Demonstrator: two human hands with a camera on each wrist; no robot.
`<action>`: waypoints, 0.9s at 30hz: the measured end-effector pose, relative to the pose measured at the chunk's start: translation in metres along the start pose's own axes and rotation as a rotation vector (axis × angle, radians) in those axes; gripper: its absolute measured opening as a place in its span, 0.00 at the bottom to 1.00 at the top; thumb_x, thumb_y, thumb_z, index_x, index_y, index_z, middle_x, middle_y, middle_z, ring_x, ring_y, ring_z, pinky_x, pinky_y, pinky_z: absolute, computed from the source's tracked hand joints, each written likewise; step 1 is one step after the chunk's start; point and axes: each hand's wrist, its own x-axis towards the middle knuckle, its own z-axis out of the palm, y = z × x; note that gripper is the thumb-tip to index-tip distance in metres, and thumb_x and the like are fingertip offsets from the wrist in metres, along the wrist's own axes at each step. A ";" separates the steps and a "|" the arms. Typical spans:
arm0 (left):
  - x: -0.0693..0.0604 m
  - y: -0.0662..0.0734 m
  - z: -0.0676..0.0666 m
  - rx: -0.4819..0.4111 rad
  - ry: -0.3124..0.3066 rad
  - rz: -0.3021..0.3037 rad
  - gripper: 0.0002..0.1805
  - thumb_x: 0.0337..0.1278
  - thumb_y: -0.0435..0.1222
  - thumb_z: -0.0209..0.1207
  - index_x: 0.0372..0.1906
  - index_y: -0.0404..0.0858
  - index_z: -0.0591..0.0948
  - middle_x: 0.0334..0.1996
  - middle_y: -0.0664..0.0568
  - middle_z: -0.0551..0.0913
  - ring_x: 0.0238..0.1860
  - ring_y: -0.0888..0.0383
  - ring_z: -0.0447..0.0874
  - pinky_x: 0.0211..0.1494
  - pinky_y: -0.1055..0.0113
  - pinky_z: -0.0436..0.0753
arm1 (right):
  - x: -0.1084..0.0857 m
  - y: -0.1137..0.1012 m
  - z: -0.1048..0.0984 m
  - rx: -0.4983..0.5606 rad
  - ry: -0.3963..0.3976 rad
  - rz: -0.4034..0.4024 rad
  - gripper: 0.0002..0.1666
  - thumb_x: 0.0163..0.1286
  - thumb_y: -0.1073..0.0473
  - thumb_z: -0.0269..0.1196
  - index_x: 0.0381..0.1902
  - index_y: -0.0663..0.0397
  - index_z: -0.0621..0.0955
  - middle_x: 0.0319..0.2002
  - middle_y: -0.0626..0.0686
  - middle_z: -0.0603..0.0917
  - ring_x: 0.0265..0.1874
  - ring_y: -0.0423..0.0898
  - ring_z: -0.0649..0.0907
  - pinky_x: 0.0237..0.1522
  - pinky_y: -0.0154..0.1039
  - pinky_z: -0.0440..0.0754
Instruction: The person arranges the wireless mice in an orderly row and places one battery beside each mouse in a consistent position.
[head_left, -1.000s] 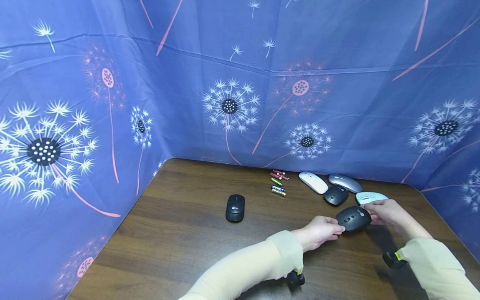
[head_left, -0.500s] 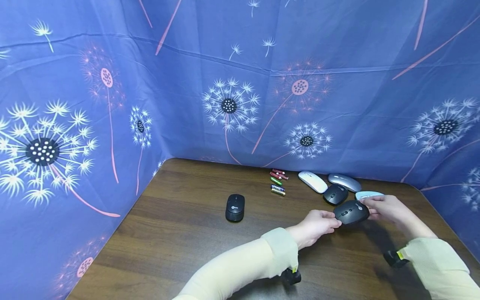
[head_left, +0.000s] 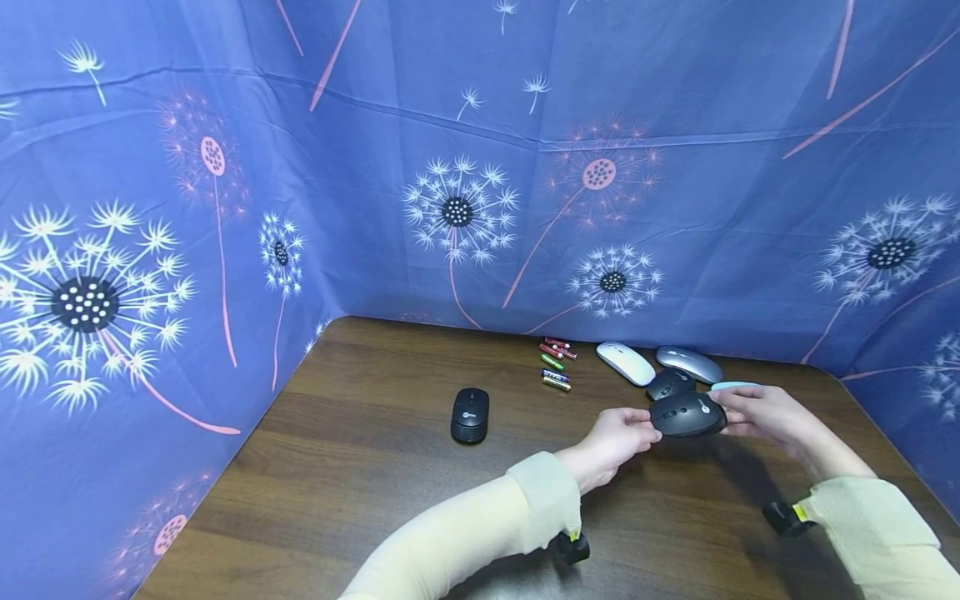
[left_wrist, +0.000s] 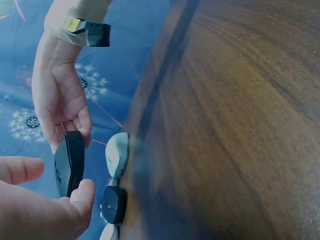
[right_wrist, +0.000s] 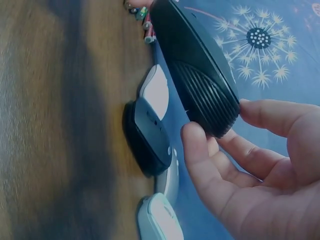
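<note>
A black computer mouse [head_left: 686, 415] is held in the air above the table, its buttons and small logo facing up in the head view. My left hand [head_left: 611, 442] pinches its button end, and my right hand [head_left: 772, 421] grips the rear end by the sides. Ribbed side panels of that mouse [right_wrist: 205, 90] show close up in the right wrist view, between the right thumb and fingers. Seen from the left wrist, the mouse [left_wrist: 70, 162] stands edge-on between both hands. Right behind it, a second black mouse [head_left: 670, 384] lies partly covered on the table.
Beside that mouse lie a white mouse [head_left: 626, 363], a grey mouse [head_left: 690, 364] and a pale mint mouse [right_wrist: 160, 220], mostly covered by the right hand in the head view. Several small batteries [head_left: 556, 364] lie left of them. Another black mouse [head_left: 470, 415] rests alone farther left.
Both hands have carried the black mouse up and to the left, off the front of the group. It now overlaps the second black mouse, and the mint mouse is more hidden.
</note>
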 end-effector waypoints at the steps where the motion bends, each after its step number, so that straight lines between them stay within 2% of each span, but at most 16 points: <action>1: 0.000 0.002 -0.001 -0.014 0.008 0.007 0.17 0.53 0.23 0.58 0.51 0.27 0.77 0.39 0.45 0.81 0.44 0.52 0.83 0.52 0.60 0.81 | -0.001 0.000 0.000 0.016 -0.010 -0.007 0.10 0.72 0.59 0.54 0.46 0.60 0.74 0.31 0.45 0.85 0.30 0.38 0.85 0.38 0.37 0.85; 3: -0.001 0.005 -0.002 -0.052 0.024 0.023 0.18 0.52 0.21 0.58 0.50 0.26 0.76 0.39 0.44 0.81 0.43 0.51 0.82 0.51 0.59 0.81 | -0.001 -0.001 0.001 0.041 -0.022 -0.012 0.08 0.72 0.59 0.54 0.45 0.57 0.74 0.32 0.46 0.84 0.31 0.39 0.85 0.39 0.38 0.84; 9: -0.004 0.014 -0.008 -0.110 0.060 0.072 0.20 0.49 0.18 0.57 0.51 0.25 0.76 0.39 0.44 0.78 0.40 0.54 0.82 0.49 0.62 0.82 | -0.004 -0.007 0.007 0.052 -0.038 -0.016 0.15 0.72 0.57 0.54 0.49 0.63 0.70 0.34 0.47 0.83 0.34 0.40 0.84 0.41 0.38 0.84; 18: -0.003 0.026 -0.020 -0.161 0.119 0.095 0.20 0.49 0.17 0.57 0.50 0.28 0.78 0.38 0.46 0.77 0.36 0.56 0.81 0.49 0.61 0.83 | -0.009 -0.019 0.019 0.186 -0.108 -0.075 0.08 0.72 0.61 0.53 0.46 0.59 0.71 0.39 0.49 0.81 0.37 0.43 0.84 0.43 0.39 0.84; 21: -0.003 0.030 -0.025 -0.159 0.131 0.113 0.20 0.48 0.17 0.58 0.51 0.28 0.78 0.38 0.46 0.77 0.36 0.56 0.81 0.48 0.61 0.83 | -0.009 -0.021 0.024 0.247 -0.147 -0.106 0.05 0.72 0.63 0.52 0.44 0.55 0.74 0.40 0.49 0.81 0.37 0.44 0.84 0.43 0.39 0.84; 27: 0.000 0.033 -0.035 -0.153 0.135 0.148 0.21 0.48 0.18 0.58 0.52 0.27 0.77 0.40 0.46 0.77 0.36 0.57 0.81 0.50 0.60 0.82 | -0.008 -0.026 0.033 0.333 -0.230 -0.137 0.11 0.73 0.65 0.51 0.43 0.46 0.79 0.42 0.46 0.80 0.38 0.44 0.83 0.44 0.39 0.83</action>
